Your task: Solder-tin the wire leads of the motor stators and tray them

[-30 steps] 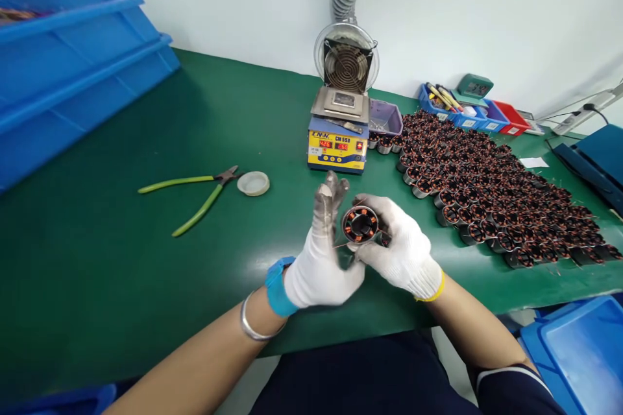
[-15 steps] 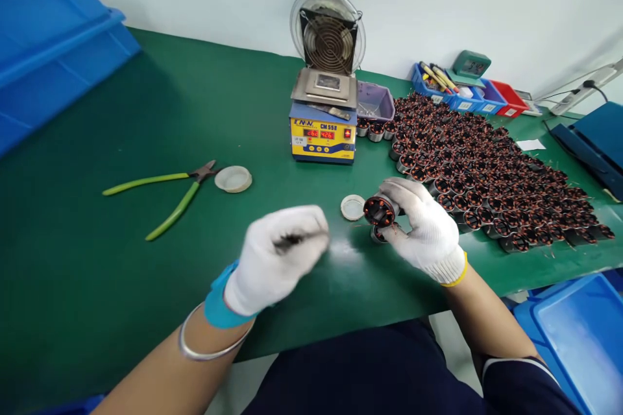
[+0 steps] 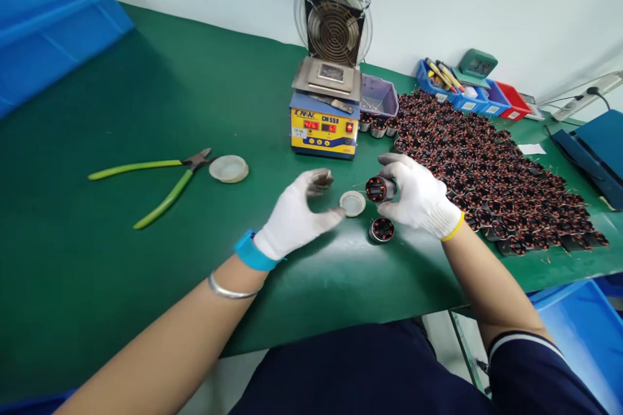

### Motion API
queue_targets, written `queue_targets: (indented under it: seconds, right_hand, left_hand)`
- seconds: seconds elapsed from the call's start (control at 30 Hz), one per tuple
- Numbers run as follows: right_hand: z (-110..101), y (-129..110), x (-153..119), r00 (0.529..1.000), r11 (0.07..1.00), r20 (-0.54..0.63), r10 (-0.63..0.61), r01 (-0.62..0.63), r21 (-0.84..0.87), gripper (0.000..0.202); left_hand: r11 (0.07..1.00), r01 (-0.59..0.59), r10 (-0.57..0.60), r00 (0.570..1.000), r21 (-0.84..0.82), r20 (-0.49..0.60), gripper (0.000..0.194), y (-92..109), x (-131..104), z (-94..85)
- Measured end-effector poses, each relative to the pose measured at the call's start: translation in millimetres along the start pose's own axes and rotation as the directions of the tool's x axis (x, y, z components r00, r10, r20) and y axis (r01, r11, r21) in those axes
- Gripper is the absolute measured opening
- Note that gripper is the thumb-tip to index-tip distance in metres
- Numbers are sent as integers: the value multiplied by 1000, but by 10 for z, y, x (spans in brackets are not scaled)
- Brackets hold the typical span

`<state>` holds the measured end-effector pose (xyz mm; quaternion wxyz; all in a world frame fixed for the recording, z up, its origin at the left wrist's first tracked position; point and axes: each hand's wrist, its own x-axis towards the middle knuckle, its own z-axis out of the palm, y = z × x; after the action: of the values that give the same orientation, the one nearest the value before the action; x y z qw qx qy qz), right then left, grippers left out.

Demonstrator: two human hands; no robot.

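My right hand (image 3: 417, 198), in a white glove with a yellow cuff, grips a motor stator (image 3: 381, 189) with a metal shell, black inside and orange copper windings facing left. Thin wires stick out from it to the left. Below it a second stator (image 3: 382, 231) stands upright on the table. My left hand (image 3: 304, 214), gloved in white, is open, thumb and fingers apart with nothing between them. Close to its thumb tip lies a small round white dish (image 3: 352, 203). Farther left, another round dish (image 3: 228, 169) touches the tip of open green-handled cutting pliers (image 3: 168, 181).
A yellow-and-blue solder pot (image 3: 324, 126) with a fan behind stands at the back. Stators (image 3: 487, 175) in dense rows cover the right side. Behind are a purple tray (image 3: 378, 96), small bins (image 3: 467, 98) and a clock (image 3: 478, 63). Blue crates (image 3: 53, 26) stand left.
My left hand has moved right and opened. The right hand has lifted the stator slightly away, so the standing stator below shows fully. The camera view has shifted a little.
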<state>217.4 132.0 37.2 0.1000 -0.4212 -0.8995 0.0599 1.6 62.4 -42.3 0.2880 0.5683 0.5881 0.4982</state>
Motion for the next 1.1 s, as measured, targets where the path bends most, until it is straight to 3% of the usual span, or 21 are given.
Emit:
queue_targets:
  seconds: [0.07,0.13,0.27,0.43,0.8,0.87,1.0,1.1]
  right_hand:
    - [12,52,139,984,996,166,59,-46,-79,50]
    - [48,63,239,958,988,278,72,-31,-152,53]
    - [105,34,316,926,976,378,15,68,-205,47]
    - [63,8,358,890,975,455,-35,129,-178,41]
    - [-49,-68,443,854,972,505,-123,206,-112,45]
    - [-70,-63,411,873,979,475,-112,179,-97,47]
    - [-129,-49,303,958,988,288,-17,61,-145,52]
    - [-147,-99,268,963,946,267,-47,128,-298,48]
  left_hand:
    - [965,-50,14,990,257,141,105,-68,52,103]
    - [908,-94,3,976,409,217,118,-105,81,226]
    - [865,-161,48,969,475,241,97,-162,98,381]
    - [844,-175,49,966,507,252,88,-186,83,380]
    - [790,-178,41,970,586,239,90,-158,76,374]
    - [793,-179,44,970,582,239,88,-161,77,374]
    - [818,-179,55,970,547,235,89,-182,82,374]
    - [817,-179,52,970,549,238,91,-181,86,371]
